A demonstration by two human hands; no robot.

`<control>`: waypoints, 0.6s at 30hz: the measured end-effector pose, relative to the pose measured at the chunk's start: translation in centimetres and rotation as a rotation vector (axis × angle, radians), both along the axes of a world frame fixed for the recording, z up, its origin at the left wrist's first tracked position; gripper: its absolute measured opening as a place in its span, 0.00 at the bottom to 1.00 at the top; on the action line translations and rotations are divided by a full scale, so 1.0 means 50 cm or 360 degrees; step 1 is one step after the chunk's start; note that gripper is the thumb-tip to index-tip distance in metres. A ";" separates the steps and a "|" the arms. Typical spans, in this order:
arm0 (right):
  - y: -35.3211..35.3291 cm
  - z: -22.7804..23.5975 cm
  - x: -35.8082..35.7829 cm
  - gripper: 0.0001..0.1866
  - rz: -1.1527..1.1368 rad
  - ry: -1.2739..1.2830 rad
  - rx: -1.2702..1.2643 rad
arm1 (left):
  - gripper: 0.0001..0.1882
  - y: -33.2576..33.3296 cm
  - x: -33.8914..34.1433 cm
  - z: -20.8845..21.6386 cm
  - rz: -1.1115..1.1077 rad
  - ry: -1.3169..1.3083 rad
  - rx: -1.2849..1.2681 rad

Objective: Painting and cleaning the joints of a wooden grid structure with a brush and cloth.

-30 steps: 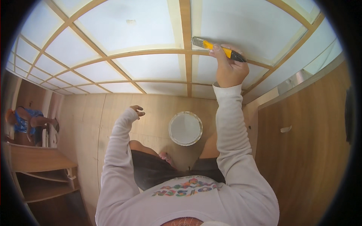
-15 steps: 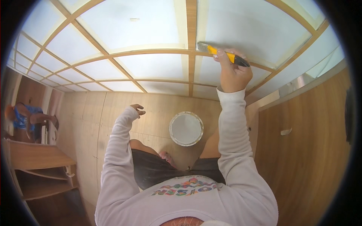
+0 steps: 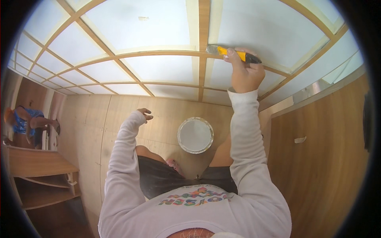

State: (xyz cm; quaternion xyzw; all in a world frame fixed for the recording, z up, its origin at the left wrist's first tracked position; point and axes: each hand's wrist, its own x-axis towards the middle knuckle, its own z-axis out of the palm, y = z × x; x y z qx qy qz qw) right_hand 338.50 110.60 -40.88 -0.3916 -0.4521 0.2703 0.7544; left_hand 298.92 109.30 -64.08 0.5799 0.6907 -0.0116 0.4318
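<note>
My right hand (image 3: pixel 247 74) grips a paintbrush (image 3: pixel 237 55) with a yellow and black handle. Its pale flat tip meets the wooden strip where two bars of the latticed wall (image 3: pixel 201 71) cross, at the lower left corner of a large white panel (image 3: pixel 266 31). Low in front of me, my left hand (image 3: pixel 145 114) hangs in the air with its fingers loosely bent and apart, holding nothing. Between my legs on the floor stands a round bucket (image 3: pixel 195 152) of whitish paint, its rim smeared.
Pale masking strips (image 3: pixel 193 23) edge several panels. A large brown wooden board (image 3: pixel 317 146) rises at my right. To the left stands an open wooden shelf unit (image 3: pixel 43 162); beyond it another person (image 3: pixel 29 121) in blue sits in a doorway.
The paintbrush and my right hand have shifted only slightly along the bar. My left hand stays nearly still. The other person at the far left has moved a little.
</note>
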 end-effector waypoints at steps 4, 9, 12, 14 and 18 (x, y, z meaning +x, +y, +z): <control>0.009 0.035 0.007 0.08 -0.0018 0.0002 0.0157 | 0.30 -0.004 0.001 0.006 0.0042 -0.0032 -0.0024; 0.020 0.119 0.013 0.08 -0.0066 -0.0077 0.0452 | 0.31 -0.004 0.005 0.015 0.0020 0.0013 -0.0030; 0.024 0.137 0.004 0.07 -0.0098 0.0043 0.0583 | 0.31 -0.005 0.005 0.014 0.0019 -0.0034 -0.0020; 0.020 0.128 -0.001 0.07 -0.0087 0.0032 0.0633 | 0.30 -0.007 0.003 0.011 0.0038 -0.0030 -0.0026; -0.021 0.071 -0.002 0.09 -0.0066 0.0091 0.0037 | 0.30 -0.005 -0.003 0.000 0.0018 0.0063 -0.0072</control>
